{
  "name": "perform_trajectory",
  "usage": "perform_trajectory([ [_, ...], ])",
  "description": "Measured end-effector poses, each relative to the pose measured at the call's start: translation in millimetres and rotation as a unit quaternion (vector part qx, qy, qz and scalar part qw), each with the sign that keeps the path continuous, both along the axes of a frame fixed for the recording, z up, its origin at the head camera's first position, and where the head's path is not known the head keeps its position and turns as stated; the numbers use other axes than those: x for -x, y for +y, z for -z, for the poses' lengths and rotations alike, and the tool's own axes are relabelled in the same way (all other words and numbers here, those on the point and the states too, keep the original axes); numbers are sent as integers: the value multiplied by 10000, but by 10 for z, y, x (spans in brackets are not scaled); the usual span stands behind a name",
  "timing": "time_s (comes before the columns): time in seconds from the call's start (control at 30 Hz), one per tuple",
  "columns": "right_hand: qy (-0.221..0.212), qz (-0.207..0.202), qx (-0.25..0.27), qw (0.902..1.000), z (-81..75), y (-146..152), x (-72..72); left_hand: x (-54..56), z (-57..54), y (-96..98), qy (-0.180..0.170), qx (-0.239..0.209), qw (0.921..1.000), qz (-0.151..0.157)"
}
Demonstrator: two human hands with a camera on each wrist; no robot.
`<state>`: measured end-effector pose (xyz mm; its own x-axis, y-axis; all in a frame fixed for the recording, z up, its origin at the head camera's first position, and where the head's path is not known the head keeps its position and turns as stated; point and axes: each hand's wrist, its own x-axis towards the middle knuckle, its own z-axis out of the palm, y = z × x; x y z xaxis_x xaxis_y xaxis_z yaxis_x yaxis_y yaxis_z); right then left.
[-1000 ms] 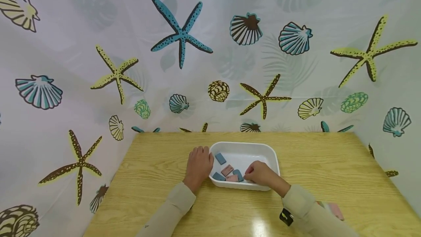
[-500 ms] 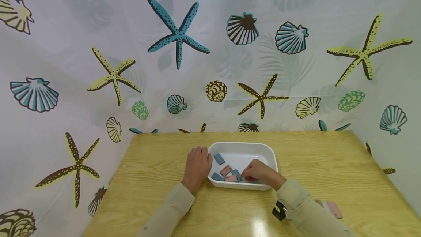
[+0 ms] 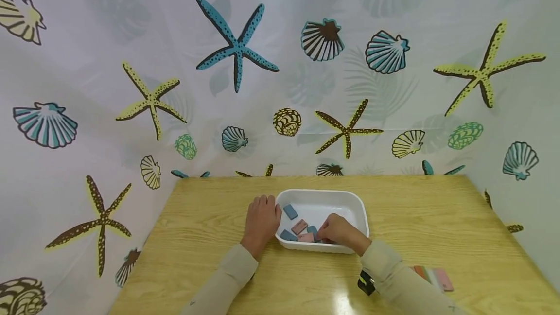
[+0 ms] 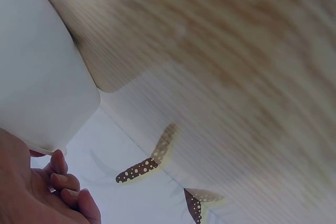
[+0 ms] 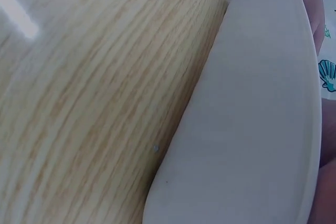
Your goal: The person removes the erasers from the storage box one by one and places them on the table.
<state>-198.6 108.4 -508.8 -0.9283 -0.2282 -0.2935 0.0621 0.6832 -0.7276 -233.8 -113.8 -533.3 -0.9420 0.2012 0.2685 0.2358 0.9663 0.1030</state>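
A white plastic tub [image 3: 345, 198] sits on the table. My left hand [image 3: 261, 220] grips its left rim; in the left wrist view its curled fingers [image 4: 63, 182] show at the rim. My right hand [image 3: 339, 231] reaches into the tub at the front right, fingers bent downward. Its fingertips meet a blue flat piece [image 3: 311, 230]; whether they pinch it is hidden. Around it lie two pink pieces, one farther back [image 3: 299, 227] and one nearer [image 3: 306, 237], and two blue pieces, one at the back left [image 3: 290, 211] and one at the front left [image 3: 288, 235].
A row of flat orange, green, white and pink pieces [image 3: 442, 278] lies on the table [image 3: 210, 208], partly behind the right sleeve [image 3: 389, 266]. A black device [image 3: 365, 282] is at the right wrist. Cloth [image 3: 262, 111] printed with shells and starfish encloses the table's back and sides.
The right hand has shifted slightly left inside the tub, toward the blue piece that its fingertips now partly cover. The left hand stays on the rim. The head view has shifted slightly.
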Motion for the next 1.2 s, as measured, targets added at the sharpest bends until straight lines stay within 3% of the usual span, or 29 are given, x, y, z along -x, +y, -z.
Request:
perform_trajectory([
  [0.3, 18, 113, -88, 9999, -1, -33, -12, 2, 5, 3, 107, -60, 9999, 19],
  [0.63, 139, -56, -452, 9989, -3, -84, 12, -9, -22, 2, -3, -78, 10000, 44],
  [1.07, 277, -194, -419, 9985, 5, -73, 2, 14, -6, 15, -122, -129, 9998, -16],
  [1.2, 341, -136, -187, 9991, 26, -29, -4, 12, 3, 26, -75, -157, 9998, 12],
])
